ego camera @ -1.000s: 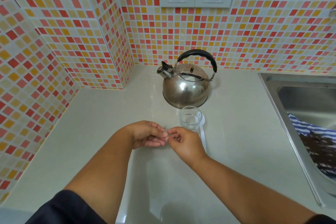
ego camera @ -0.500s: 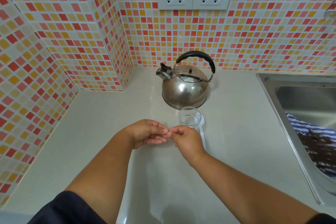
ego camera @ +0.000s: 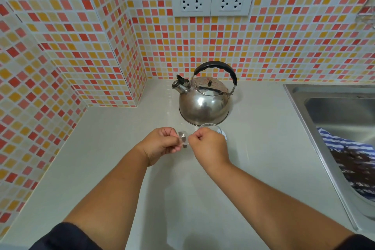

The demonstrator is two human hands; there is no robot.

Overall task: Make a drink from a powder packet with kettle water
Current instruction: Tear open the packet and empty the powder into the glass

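Observation:
A small clear powder packet (ego camera: 183, 139) with dark contents is stretched between my two hands above the white counter. My left hand (ego camera: 161, 144) pinches its left edge and my right hand (ego camera: 209, 145) pinches its right edge, both with fingers curled. Just behind my right hand stands a clear glass (ego camera: 211, 127), mostly hidden by the knuckles, with a bit of a white spoon (ego camera: 223, 134) showing beside it. A steel kettle (ego camera: 204, 101) with a black handle sits behind the glass, its spout pointing left.
A steel sink (ego camera: 332, 107) lies at the right, with a blue-and-white striped cloth (ego camera: 349, 160) inside. Mosaic tile walls close the back and left, with a jutting corner (ego camera: 129, 79) at the left rear. Two wall sockets (ego camera: 212, 3) hang above the kettle.
My hands have drawn slightly apart and risen, so the packet now shows stretched between them. My right hand now covers more of the glass and spoon.

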